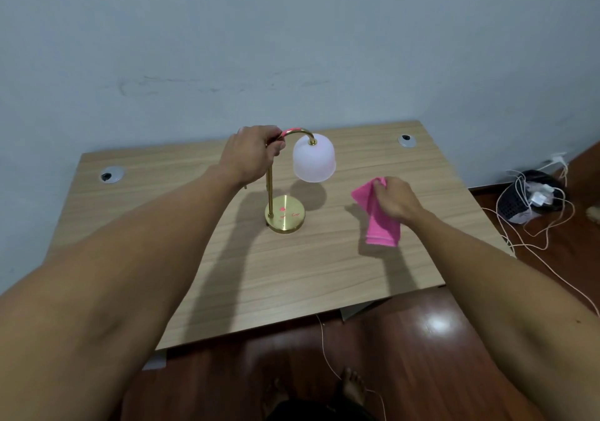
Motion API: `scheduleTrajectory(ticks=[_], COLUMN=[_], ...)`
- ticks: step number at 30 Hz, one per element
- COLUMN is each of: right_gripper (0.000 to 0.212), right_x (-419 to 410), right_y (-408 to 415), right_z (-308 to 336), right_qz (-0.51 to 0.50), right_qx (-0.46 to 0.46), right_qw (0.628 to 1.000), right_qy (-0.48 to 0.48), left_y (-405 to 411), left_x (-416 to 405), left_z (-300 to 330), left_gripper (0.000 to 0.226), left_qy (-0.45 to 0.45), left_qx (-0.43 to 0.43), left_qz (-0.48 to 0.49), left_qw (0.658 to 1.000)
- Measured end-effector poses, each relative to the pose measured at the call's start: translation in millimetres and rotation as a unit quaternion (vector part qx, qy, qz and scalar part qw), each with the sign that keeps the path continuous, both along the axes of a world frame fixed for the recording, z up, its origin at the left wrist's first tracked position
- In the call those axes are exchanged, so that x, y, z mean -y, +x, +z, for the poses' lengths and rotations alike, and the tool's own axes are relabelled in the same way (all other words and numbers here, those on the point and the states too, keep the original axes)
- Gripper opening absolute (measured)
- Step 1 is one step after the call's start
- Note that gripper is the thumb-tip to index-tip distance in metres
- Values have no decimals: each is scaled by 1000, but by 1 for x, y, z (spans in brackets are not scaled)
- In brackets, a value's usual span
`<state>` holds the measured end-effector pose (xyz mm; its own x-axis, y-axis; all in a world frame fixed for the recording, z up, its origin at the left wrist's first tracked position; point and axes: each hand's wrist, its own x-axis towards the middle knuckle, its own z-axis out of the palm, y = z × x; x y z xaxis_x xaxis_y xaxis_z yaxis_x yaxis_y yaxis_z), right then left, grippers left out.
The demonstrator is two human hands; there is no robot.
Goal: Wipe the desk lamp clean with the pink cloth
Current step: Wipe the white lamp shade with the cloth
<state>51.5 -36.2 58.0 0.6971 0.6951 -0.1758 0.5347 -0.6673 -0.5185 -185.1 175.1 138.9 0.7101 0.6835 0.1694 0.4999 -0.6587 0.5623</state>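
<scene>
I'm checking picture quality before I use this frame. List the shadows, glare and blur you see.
Head view: the arms and lamp throw long soft shadows toward the near edge of the desk; a bright glare spot sits on the glossy floor; the right hand and pink cloth look slightly smeared; the left hand is sharper; wide-angle stretch swells the forearms at the frame edges.
</scene>
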Motion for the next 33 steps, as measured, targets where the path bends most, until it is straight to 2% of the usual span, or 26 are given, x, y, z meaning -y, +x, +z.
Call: scheduleTrajectory(ticks=[2,4,6,8,11,13,15,19,21,23,24,27,28,30,33], right_gripper=[41,37,34,33,42,48,53,46,44,49,50,46,47,44,39], right_x=[-15,-33,-52,-66,-79,-82,-80,-80,-88,-90,-88,-87,-91,-97,-106], right_y=[-2,-10,-26,-49,-92,-112,-122,-117,-106,-99,-102,-117,-121,-124,-112], right_z=[13,28,43,53,49,26,8,7,20,31,34,22,14,10,23], right_qz=[-115,-176,-173,-118,35,71,39,16,-74,-172,-167,-8,6,-31,-115], right_qx=[-92,-141,-165,-157,-90,-15,9,-6,-94,-203,-201,-26,8,-3,-101], right_qw=[987,962,938,928,942,949,952,924,914,900,903,927,928,924,909], right_qy=[69,155,251,316,320,307,303,383,388,344,342,375,373,382,388], left_y=[0,1,0,1,1,1,0,1,1,0,0,1,1,2,1], left_x=[0,0,0,0,0,0,1,1,1,3,3,2,2,2,1], left_z=[0,0,-1,-1,-1,0,-1,-1,-1,0,0,0,1,0,0], left_gripper=[16,16,16,16,16,16,16,15,15,16,16,16,16,16,16], left_qy=[0,0,0,0,5,7,5,6,2,1,2,6,6,7,3], left_qx=[-1,-4,-3,-1,-1,-1,2,-1,0,0,1,0,0,0,1], left_qz=[2,4,6,6,4,4,3,6,8,9,9,10,10,7,7], left_qw=[1000,1000,1000,1000,1000,1000,1000,1000,1000,1000,1000,1000,1000,1000,1000])
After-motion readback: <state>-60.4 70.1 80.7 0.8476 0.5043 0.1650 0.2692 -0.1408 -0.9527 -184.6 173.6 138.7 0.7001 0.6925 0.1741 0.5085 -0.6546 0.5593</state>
